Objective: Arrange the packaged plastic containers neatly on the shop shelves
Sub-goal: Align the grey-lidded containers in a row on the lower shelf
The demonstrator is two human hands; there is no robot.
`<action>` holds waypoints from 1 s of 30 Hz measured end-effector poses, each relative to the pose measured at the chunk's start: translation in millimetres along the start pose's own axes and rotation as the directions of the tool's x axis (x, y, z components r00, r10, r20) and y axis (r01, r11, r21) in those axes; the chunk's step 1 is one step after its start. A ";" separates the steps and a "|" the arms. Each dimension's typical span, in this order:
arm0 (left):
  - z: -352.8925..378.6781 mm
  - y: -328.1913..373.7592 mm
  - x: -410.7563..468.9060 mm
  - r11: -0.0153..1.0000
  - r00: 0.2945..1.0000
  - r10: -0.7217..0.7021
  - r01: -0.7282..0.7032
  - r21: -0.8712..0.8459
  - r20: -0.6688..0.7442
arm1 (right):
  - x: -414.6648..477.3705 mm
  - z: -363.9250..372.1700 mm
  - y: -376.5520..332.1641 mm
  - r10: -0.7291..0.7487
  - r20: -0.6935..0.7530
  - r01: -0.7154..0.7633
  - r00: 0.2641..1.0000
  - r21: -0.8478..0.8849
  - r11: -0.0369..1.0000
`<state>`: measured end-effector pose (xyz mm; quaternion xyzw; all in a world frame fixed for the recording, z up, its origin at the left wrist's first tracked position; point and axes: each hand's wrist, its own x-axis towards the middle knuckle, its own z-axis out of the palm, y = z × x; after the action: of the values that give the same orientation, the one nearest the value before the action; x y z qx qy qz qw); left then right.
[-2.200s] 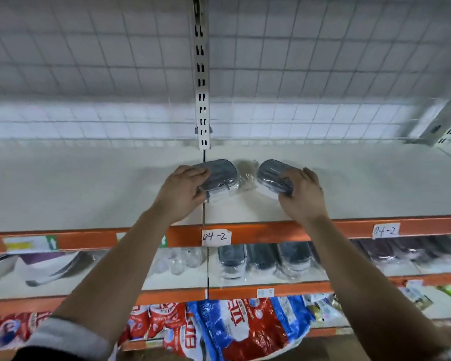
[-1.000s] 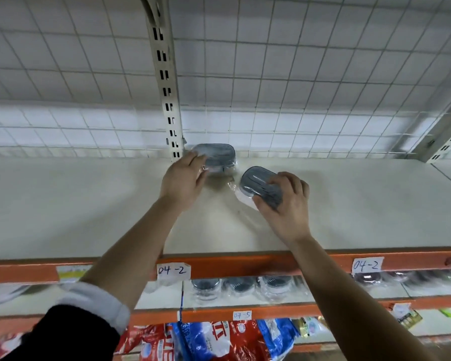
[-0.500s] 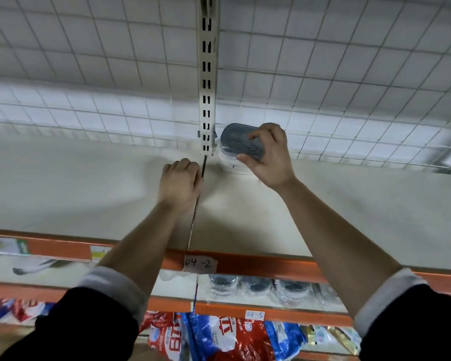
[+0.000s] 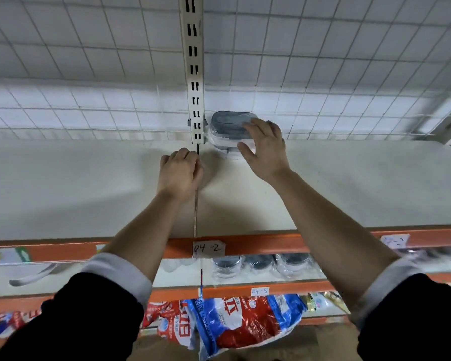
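Two packaged plastic containers with grey lids are stacked at the back of the white top shelf (image 4: 349, 183), right beside the slotted upright. The top container (image 4: 228, 123) sits on the lower container (image 4: 223, 148). My right hand (image 4: 264, 149) rests against the right side of the stack with its fingers spread: fingertips on the top lid, thumb in front and apart. My left hand (image 4: 180, 173) lies curled into a loose fist on the shelf, left of the stack, holding nothing.
A slotted white upright (image 4: 194, 74) and a wire grid (image 4: 323, 61) back the shelf. The orange front edge (image 4: 271, 242) carries a label "04-2" (image 4: 208, 248). Below are several more packaged containers (image 4: 258, 261) and red and blue bags (image 4: 232, 316).
My right hand carried its container back and set it on top of the one by the upright, then loosened its grip. My left hand let go of the first container and drew back into a fist.
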<state>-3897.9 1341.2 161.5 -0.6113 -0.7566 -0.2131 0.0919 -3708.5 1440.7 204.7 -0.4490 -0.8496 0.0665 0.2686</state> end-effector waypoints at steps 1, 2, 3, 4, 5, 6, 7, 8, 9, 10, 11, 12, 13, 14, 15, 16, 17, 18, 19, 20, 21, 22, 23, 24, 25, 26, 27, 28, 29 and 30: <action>-1.3 -0.2 -0.3 1.000 1.000 0.007 -0.007 -0.009 0.009 | -9.6 -3.1 0.2 -0.001 -0.015 0.001 1.000 0.010 1.000; -2.7 -0.3 -2.0 1.000 1.000 0.016 -0.016 -0.016 0.015 | -20.1 -6.1 0.9 -0.002 -0.028 0.002 1.000 0.020 1.000; -4.9 0.4 -4.0 0.999 1.000 0.028 -0.028 -0.020 0.014 | -31.7 -9.2 2.0 0.001 -0.040 0.000 0.999 0.040 0.999; -7.7 2.7 -6.1 0.999 0.999 0.039 -0.039 -0.029 0.003 | -43.5 -12.6 3.0 0.010 -0.059 -0.005 0.998 0.070 0.998; -11.6 6.0 -9.4 0.998 0.999 0.043 -0.044 -0.046 -0.014 | -55.7 -15.7 4.0 0.019 -0.085 -0.010 0.996 0.103 0.995; -15.9 10.1 -14.2 0.997 0.999 0.040 -0.042 -0.068 -0.036 | -67.5 -18.8 4.9 0.028 -0.110 -0.014 0.994 0.127 0.992; -20.6 15.0 -20.2 0.995 0.997 0.037 -0.043 -0.088 -0.062 | -78.6 -22.0 5.7 0.034 -0.129 -0.016 0.991 0.139 0.990; -25.4 20.4 -27.5 0.993 0.995 0.039 -0.048 -0.103 -0.089 | -88.3 -25.4 6.0 0.036 -0.144 -0.015 0.989 0.145 0.989; -29.9 26.4 -36.3 0.992 0.992 0.048 -0.061 -0.113 -0.117 | -97.5 -28.5 6.1 0.034 -0.154 -0.011 0.988 0.152 0.988; -33.7 32.3 -46.3 0.990 0.988 0.065 -0.082 -0.119 -0.140 | -106.5 -31.6 6.2 0.029 -0.162 -0.003 0.986 0.158 0.987; -36.8 38.7 -57.0 0.987 0.984 0.084 -0.103 -0.119 -0.156 | -115.1 -34.3 6.9 0.023 -0.169 0.005 0.985 0.164 0.986; -39.1 45.6 -68.6 0.986 0.982 0.099 -0.119 -0.116 -0.164 | -124.4 -36.6 8.0 0.016 -0.172 0.013 0.985 0.170 0.985; -40.7 53.3 -80.8 0.986 0.980 0.107 -0.127 -0.111 -0.166 | -135.1 -38.6 9.9 0.009 -0.167 0.021 0.986 0.176 0.984; -41.2 61.5 -93.3 0.986 0.980 0.108 -0.128 -0.109 -0.167 | -147.1 -40.8 12.6 0.002 -0.158 0.027 0.987 0.183 0.983; -41.3 70.3 -106.1 0.986 0.980 0.103 -0.123 -0.112 -0.170 | -159.9 -43.7 16.5 -0.007 -0.149 0.036 0.989 0.189 0.981; -40.8 79.4 -119.3 0.986 0.979 0.096 -0.118 -0.116 -0.178 | -173.6 -47.3 21.3 -0.018 -0.146 0.046 0.989 0.190 0.981; -39.9 88.4 -132.9 0.986 0.977 0.091 -0.115 -0.118 -0.191 | -188.4 -51.1 26.4 -0.028 -0.150 0.056 0.988 0.187 0.981; -38.4 96.8 -146.3 0.987 0.974 0.088 -0.114 -0.115 -0.209 | -203.1 -54.9 31.2 -0.036 -0.160 0.066 0.986 0.184 0.981; -36.0 104.6 -159.5 0.988 0.970 0.086 -0.113 -0.108 -0.228 | -217.5 -58.2 35.5 -0.045 -0.174 0.078 0.984 0.183 0.980; -33.6 111.5 -172.5 0.989 0.965 0.083 -0.111 -0.098 -0.249 | -231.5 -60.9 39.2 -0.052 -0.189 0.087 0.981 0.185 0.979; -30.5 118.0 -185.2 0.991 0.959 0.078 -0.105 -0.087 -0.273 | -244.8 -62.8 42.7 -0.054 -0.207 0.094 0.977 0.190 0.977; -27.0 123.7 -197.3 0.992 0.952 0.070 -0.098 -0.081 -0.299 | -257.1 -63.6 45.8 -0.053 -0.226 0.099 0.973 0.195 0.976; -22.6 128.3 -209.0 0.992 0.946 0.066 -0.097 -0.082 -0.317 | -268.7 -63.1 49.0 -0.051 -0.242 0.101 0.969 0.200 0.975; -16.8 132.1 -221.0 0.990 0.944 0.071 -0.106 -0.092 -0.322 | -280.2 -61.2 52.3 -0.046 -0.253 0.101 0.966 0.206 0.973; -10.3 134.8 -232.2 0.987 0.946 0.081 -0.121 -0.109 -0.313 | -290.6 -57.8 55.1 -0.040 -0.257 0.098 0.966 0.215 0.972; -3.0 136.0 -242.3 0.983 0.954 0.090 -0.132 -0.131 -0.285 | -300.3 -52.7 58.0 -0.029 -0.247 0.088 0.969 0.229 0.969; 5.4 135.9 -251.6 0.979 0.965 0.095 -0.134 -0.152 -0.243 | -309.3 -46.4 61.0 -0.016 -0.222 0.072 0.975 0.245 0.967; 14.6 134.9 -259.3 0.977 0.977 0.093 -0.127 -0.172 -0.193 | -316.8 -38.4 64.2 -0.006 -0.188 0.056 0.982 0.259 0.964; 24.3 133.4 -266.0 0.975 0.987 0.083 -0.108 -0.192 -0.136 | -323.3 -29.2 67.3 -0.002 -0.145 0.041 0.989 0.270 0.962; 34.0 131.5 -270.9 0.975 0.995 0.067 -0.082 -0.208 -0.077 | -328.5 -19.1 70.1 0.004 -0.096 0.023 0.995 0.276 0.961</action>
<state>-3703.1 1137.3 50.6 -0.6378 -0.7025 -0.3099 0.0607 -3499.0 1217.2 65.7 -0.4055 -0.8203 0.1618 0.3694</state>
